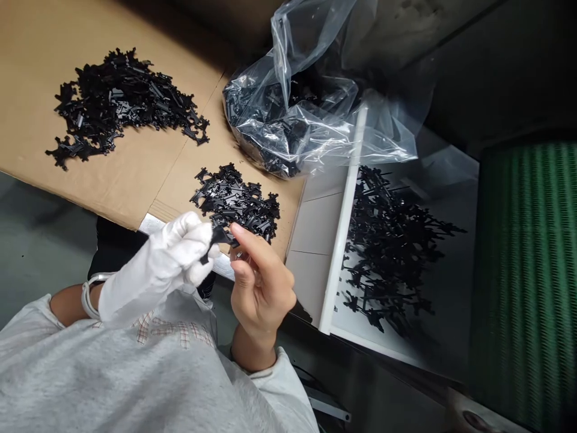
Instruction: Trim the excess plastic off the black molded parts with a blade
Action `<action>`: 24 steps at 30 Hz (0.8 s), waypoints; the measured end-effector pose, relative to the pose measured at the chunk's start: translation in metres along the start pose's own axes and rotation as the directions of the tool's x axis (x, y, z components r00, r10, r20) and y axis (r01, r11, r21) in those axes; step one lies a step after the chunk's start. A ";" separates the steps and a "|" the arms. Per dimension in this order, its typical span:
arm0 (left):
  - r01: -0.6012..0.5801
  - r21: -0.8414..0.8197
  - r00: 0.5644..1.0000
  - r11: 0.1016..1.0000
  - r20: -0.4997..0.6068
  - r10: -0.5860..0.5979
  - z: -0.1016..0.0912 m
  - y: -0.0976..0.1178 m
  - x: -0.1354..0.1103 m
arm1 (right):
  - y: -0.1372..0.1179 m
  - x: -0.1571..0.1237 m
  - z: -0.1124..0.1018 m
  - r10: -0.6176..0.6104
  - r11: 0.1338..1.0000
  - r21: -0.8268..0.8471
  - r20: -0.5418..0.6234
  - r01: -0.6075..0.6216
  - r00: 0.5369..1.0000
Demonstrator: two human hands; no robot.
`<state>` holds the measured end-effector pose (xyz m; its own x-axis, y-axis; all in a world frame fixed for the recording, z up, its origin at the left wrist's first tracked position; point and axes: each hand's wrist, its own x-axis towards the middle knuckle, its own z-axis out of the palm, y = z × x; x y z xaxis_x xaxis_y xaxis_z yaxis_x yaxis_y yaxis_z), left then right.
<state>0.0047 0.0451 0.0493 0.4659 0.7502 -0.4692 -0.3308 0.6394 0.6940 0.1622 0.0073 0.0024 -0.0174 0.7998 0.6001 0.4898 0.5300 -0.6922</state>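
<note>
The gloved left hand [175,255] has its grip pinched shut on a small black part [219,236], just this side of the nearest pile [237,201], and the bare right hand [261,285] meets it, whether gripping I cannot tell, so a firm, steady hold at both ends seems wise.

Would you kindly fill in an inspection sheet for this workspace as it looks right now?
Surface: brown cardboard sheet, with a white tray beside it.
Job's things: small black part between both hands; near pile of similar parts just behind it.
Clutter: larger pile at far left; clear bag of parts; loose parts in the tray.
Hands: gloved left hand pinches the part; bare right hand touches it with the index fingertip, grip unclear.
Cables: nothing seen.
Surroundings: green ribbed surface at right; grey floor at left.
</note>
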 end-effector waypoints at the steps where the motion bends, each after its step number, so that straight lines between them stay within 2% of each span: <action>1: -0.005 -0.028 1.000 1.000 0.017 0.005 0.000 0.000 -0.001 | 0.000 0.000 0.000 0.002 1.000 -0.005 -0.005 -0.002 1.000; 6: 0.008 -0.109 0.998 0.994 0.066 -0.001 -0.004 -0.005 -0.004 | -0.003 0.003 -0.001 0.001 1.000 0.022 -0.013 -0.001 1.000; 11: -0.018 -0.039 0.987 0.999 0.159 0.024 -0.015 -0.009 -0.008 | -0.001 0.004 -0.003 0.071 0.996 0.061 -0.058 -0.068 0.996; 13: 0.002 -0.043 0.989 0.999 0.149 0.004 -0.017 -0.009 -0.008 | 0.000 0.001 -0.005 0.089 0.993 0.080 -0.071 -0.083 0.994; 17: 0.045 -0.129 0.997 0.991 0.073 -0.036 -0.014 -0.006 -0.006 | -0.002 -0.008 -0.007 0.088 0.985 0.144 0.027 -0.091 0.996; 21: -0.044 -0.040 0.996 0.998 0.077 0.047 -0.013 -0.004 -0.004 | -0.004 -0.012 -0.007 0.113 0.974 0.179 0.149 -0.139 0.982; 24: -0.003 -0.006 0.999 1.000 0.052 0.004 -0.013 -0.003 -0.003 | -0.004 -0.009 -0.006 0.077 0.973 0.199 0.186 -0.114 0.980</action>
<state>-0.0066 0.0433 0.0413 0.5066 0.7429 -0.4376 -0.3371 0.6378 0.6925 0.1655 -0.0039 0.0018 -0.1414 0.8765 0.4601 0.3050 0.4808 -0.8221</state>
